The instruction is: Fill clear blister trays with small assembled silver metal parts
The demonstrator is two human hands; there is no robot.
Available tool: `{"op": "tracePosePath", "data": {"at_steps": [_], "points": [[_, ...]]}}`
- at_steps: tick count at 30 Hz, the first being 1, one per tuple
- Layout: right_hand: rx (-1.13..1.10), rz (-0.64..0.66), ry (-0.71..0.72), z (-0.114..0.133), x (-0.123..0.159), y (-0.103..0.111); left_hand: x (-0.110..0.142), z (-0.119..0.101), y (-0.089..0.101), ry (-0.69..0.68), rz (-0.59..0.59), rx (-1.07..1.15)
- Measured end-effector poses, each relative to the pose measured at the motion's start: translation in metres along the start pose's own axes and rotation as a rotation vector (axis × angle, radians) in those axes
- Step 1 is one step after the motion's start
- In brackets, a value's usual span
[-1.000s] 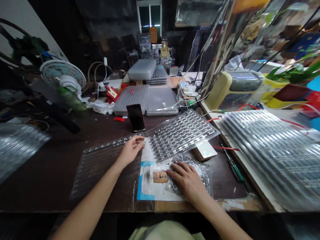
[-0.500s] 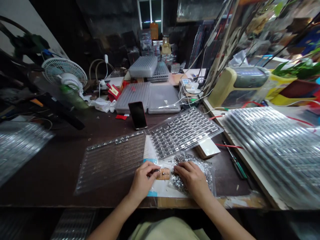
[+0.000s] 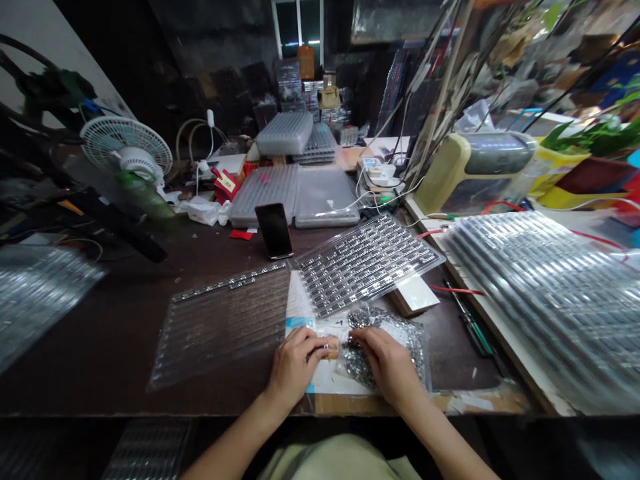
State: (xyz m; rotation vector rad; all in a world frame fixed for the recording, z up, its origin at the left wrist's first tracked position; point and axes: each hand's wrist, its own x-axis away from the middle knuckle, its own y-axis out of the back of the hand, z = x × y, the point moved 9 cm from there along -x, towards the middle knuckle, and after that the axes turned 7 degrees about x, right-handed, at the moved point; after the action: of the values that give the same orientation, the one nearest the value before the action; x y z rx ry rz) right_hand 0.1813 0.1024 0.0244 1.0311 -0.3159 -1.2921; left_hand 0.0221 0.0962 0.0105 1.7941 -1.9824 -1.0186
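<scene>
My left hand (image 3: 296, 365) is closed in a pinch at the left end of a small orange-brown block (image 3: 331, 347). Its fingertips hide whatever lies between them. Over a clear plastic bag of small shiny metal parts (image 3: 360, 370), my right hand (image 3: 389, 363) has thumb and forefinger pressed together at the bag's left side. What they pinch is too small to make out. Beyond the hands lies a clear tray filled with rows of metal pieces (image 3: 370, 263). A second clear tray (image 3: 220, 327), to the left, carries pieces only along its far edge.
A phone (image 3: 274, 231) stands upright behind the trays. Right of the bag are a white box (image 3: 416, 297) and a green-handled screwdriver (image 3: 476, 335). Stacked clear trays rise at the right (image 3: 550, 300) and far left (image 3: 45, 293). A white fan (image 3: 127, 147) stands at back left.
My left hand has shifted slightly right, covering more of the orange-brown block. My right hand's fingers have drawn into a tighter pinch above the bag.
</scene>
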Motion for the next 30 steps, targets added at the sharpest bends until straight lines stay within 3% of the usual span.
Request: {"op": "tracePosePath", "data": {"at_steps": [5,11,14,19,25,30], "points": [[0.053,0.026,-0.069,0.005,-0.004,-0.012,0.0,0.001,-0.001,0.018,0.023,0.062],[0.2,0.022,0.018,0.035,-0.014,-0.032,0.001,0.021,0.022,0.086,-0.202,0.28],[0.206,0.033,0.028,0.04,-0.014,-0.038,0.001,0.024,0.024,0.086,-0.21,0.303],[0.294,0.06,0.07,0.026,-0.012,-0.03,0.002,0.023,0.023,0.089,-0.196,0.302],[0.427,0.24,0.338,0.017,0.0,-0.021,0.002,0.025,0.02,0.102,-0.189,0.299],[0.503,0.233,0.308,0.017,-0.001,-0.022,-0.001,0.024,0.021,0.118,-0.169,0.298]]}}
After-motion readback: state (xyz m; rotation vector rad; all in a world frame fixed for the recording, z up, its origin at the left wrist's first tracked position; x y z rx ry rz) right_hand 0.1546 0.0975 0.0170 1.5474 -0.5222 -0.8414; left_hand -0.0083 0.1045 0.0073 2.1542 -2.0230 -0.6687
